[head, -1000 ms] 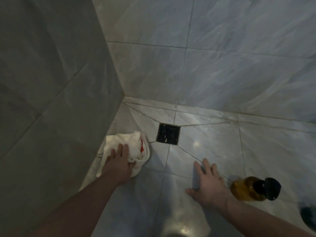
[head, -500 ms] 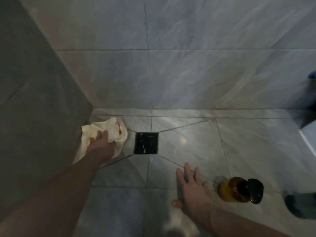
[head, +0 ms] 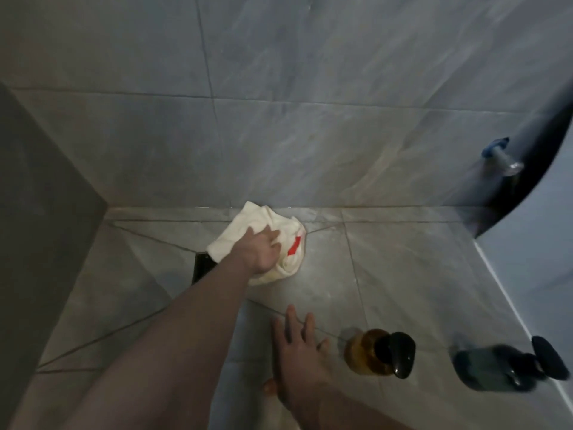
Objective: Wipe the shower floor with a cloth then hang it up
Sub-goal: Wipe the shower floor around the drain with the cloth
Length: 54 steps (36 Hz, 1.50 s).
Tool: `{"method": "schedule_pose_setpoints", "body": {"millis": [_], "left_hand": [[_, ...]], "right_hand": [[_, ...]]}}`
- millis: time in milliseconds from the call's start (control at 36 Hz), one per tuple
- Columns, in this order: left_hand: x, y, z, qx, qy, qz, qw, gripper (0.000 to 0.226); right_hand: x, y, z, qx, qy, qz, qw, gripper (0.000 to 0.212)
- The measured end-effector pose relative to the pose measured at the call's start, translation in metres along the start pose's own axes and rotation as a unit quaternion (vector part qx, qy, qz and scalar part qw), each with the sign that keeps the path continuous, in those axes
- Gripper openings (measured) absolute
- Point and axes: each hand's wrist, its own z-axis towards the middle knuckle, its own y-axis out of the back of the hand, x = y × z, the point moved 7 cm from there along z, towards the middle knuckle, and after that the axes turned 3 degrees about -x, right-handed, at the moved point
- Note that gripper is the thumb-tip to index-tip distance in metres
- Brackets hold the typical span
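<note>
Left hand (head: pixel 262 248) pressed flat on white cloth (head: pixel 248 226), fingers bent over the folds, at shower floor (head: pixel 403 274) by back wall. Drain (head: pixel 201 263) half hidden under forearm. Right hand (head: pixel 294 361) spread empty on tiles, amber bottle (head: pixel 362 352) just right.

A tiled shower stall is shown. Grey marble-look wall tiles (head: pixel 310 135) are met by a sloped floor (head: pixel 403 274) with a square drain (head: pixel 203 265); pump bottles (head: pixel 379 352) are stood nearby

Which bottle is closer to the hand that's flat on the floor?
The amber bottle, just beside the right hand; the blue bottle stands farther right.
</note>
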Motion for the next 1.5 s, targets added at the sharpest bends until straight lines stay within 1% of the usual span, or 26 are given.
{"method": "schedule_pose_setpoints", "body": {"millis": [111,222,333,417,472,583,639,694,778,806,833,944,1000,1056,1083,1139,1278,1306,1333,1389,1417,1444,1500], "left_hand": [[-0.036,-0.010,0.003,0.036,-0.045,0.041,0.998,0.051],[-0.060,-0.023,0.001,0.080,-0.083,0.064,0.991,0.055],[-0.049,-0.018,0.004,0.095,-0.084,0.127,0.984,0.068],[-0.026,-0.009,0.009,0.070,-0.068,0.171,0.980,0.070],[-0.006,-0.001,0.011,0.050,-0.044,0.182,0.981,0.068],[0.046,0.020,0.006,0.020,0.033,0.187,0.982,0.060],[0.083,0.030,-0.001,0.005,0.070,0.185,0.980,0.059],[0.123,0.036,-0.010,0.004,0.103,0.176,0.979,0.064],[0.201,0.036,-0.023,-0.008,0.174,0.135,0.975,0.067],[0.218,0.039,-0.031,-0.014,0.190,0.125,0.974,0.068],[0.228,0.042,-0.043,-0.022,0.203,0.111,0.973,0.068],[0.256,0.055,-0.090,-0.042,0.255,0.085,0.962,0.054],[0.278,0.054,-0.104,-0.053,0.276,0.064,0.957,0.057],[0.303,0.049,-0.107,-0.062,0.286,0.044,0.955,0.062],[0.303,0.050,-0.112,-0.061,0.295,0.039,0.953,0.061],[0.282,0.055,-0.126,-0.063,0.299,0.049,0.951,0.051],[0.233,0.044,-0.159,-0.077,0.258,0.082,0.960,0.038],[0.224,0.038,-0.168,-0.077,0.243,0.086,0.963,0.040],[0.214,0.032,-0.177,-0.077,0.222,0.085,0.968,0.049],[0.191,0.016,-0.191,-0.077,0.166,0.066,0.981,0.074],[0.179,0.005,-0.199,-0.076,0.141,0.057,0.985,0.083],[0.168,-0.005,-0.206,-0.068,0.123,0.050,0.989,0.088],[0.155,-0.021,-0.215,-0.060,0.106,0.044,0.992,0.090]], "right_hand": [[-0.001,-0.001,0.001,-0.003,0.001,0.009,1.000,0.104],[-0.002,-0.004,0.005,-0.013,-0.006,0.012,1.000,0.083],[-0.003,-0.003,0.004,-0.011,0.004,0.017,1.000,0.084],[-0.004,-0.004,0.004,-0.017,0.004,0.025,1.000,0.087],[-0.004,-0.004,0.004,-0.016,0.007,0.026,1.000,0.086],[-0.002,-0.002,0.001,-0.017,0.007,0.016,1.000,0.088],[-0.001,-0.001,-0.001,-0.019,0.004,0.012,1.000,0.092],[0.000,0.000,-0.002,-0.017,0.000,0.013,1.000,0.096],[0.002,0.001,-0.002,-0.004,0.001,0.013,1.000,0.102],[0.002,0.001,-0.003,-0.001,-0.001,0.014,1.000,0.103],[0.003,0.002,-0.003,0.001,-0.002,0.015,1.000,0.103],[0.004,0.006,-0.007,0.001,-0.009,0.019,1.000,0.103],[0.006,0.007,-0.008,-0.004,-0.011,0.019,1.000,0.101],[0.006,0.008,-0.009,-0.004,-0.019,0.017,1.000,0.109],[0.006,0.008,-0.009,-0.002,-0.021,0.018,1.000,0.112],[0.008,0.009,-0.010,0.006,-0.019,0.020,1.000,0.114],[0.008,0.009,-0.010,0.003,-0.012,0.028,1.000,0.113],[0.008,0.009,-0.010,0.003,-0.009,0.032,0.999,0.113],[0.008,0.010,-0.010,0.003,-0.007,0.034,0.999,0.113],[0.009,0.011,-0.011,0.005,-0.006,0.033,0.999,0.113],[0.009,0.011,-0.011,0.005,-0.007,0.034,0.999,0.113],[0.008,0.012,-0.011,0.005,-0.007,0.032,0.999,0.113],[0.008,0.011,-0.011,0.003,-0.009,0.027,1.000,0.113]]}}
